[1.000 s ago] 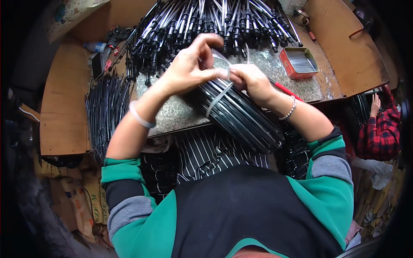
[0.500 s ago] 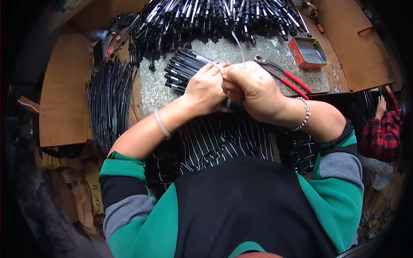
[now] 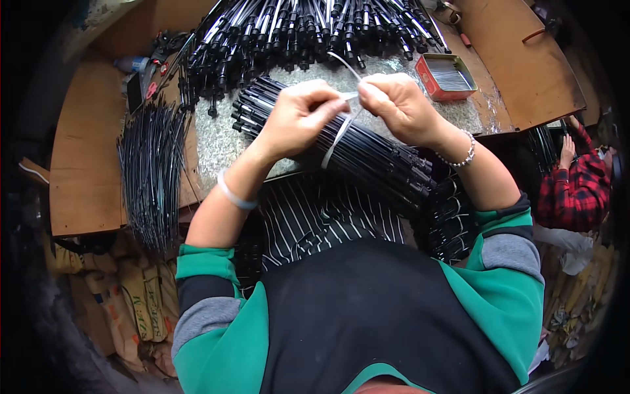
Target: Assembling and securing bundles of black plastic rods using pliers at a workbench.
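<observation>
A thick bundle of thin black rods with black end pieces [image 3: 387, 164] lies aslant over the near edge of the work surface. One white strip [image 3: 336, 142] wraps around the bundle's middle. My left hand [image 3: 300, 118] is above the bundle, thumb and forefinger pinching the strip close to where it meets over the rods. To its right, my right hand [image 3: 403, 110] pinches the same strip with fingers curled; a loose end of it curves up past the knuckles. The red-handled pliers are out of sight, probably behind my right hand.
A big pile of black and silver rods [image 3: 289, 39] fills the far side. Thin black strands [image 3: 154, 171] lie at left, near pink-handled scissors [image 3: 151, 90]. A red tin [image 3: 428, 80] holds thin pale strips. At far right is a co-worker in a checked sleeve [image 3: 577, 190].
My hands have moved apart, my left hand rising off the bundle's side to the strip. The bundle and the strip around it now show, and the pliers have gone from sight.
</observation>
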`<action>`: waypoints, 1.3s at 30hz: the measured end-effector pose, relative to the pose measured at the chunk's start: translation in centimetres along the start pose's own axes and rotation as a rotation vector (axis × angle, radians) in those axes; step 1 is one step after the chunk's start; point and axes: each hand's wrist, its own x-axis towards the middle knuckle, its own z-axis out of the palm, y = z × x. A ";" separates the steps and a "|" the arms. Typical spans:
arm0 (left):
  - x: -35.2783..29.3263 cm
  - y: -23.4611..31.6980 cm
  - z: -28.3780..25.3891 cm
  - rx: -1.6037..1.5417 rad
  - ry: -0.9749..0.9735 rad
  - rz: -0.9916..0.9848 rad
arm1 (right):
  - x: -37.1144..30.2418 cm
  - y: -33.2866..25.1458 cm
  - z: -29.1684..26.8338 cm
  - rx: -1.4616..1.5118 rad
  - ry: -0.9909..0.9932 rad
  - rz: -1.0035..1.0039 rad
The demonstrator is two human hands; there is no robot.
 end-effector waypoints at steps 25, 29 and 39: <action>-2.4 2.4 3.9 0.856 0.280 0.061 | -0.5 3.7 1.1 0.392 -0.150 0.226; -3.0 3.3 2.5 0.426 0.249 -0.089 | -0.6 4.5 0.8 0.494 -0.165 0.336; -6.5 1.5 3.6 0.057 0.592 0.107 | -1.5 5.2 0.8 0.532 -0.156 0.410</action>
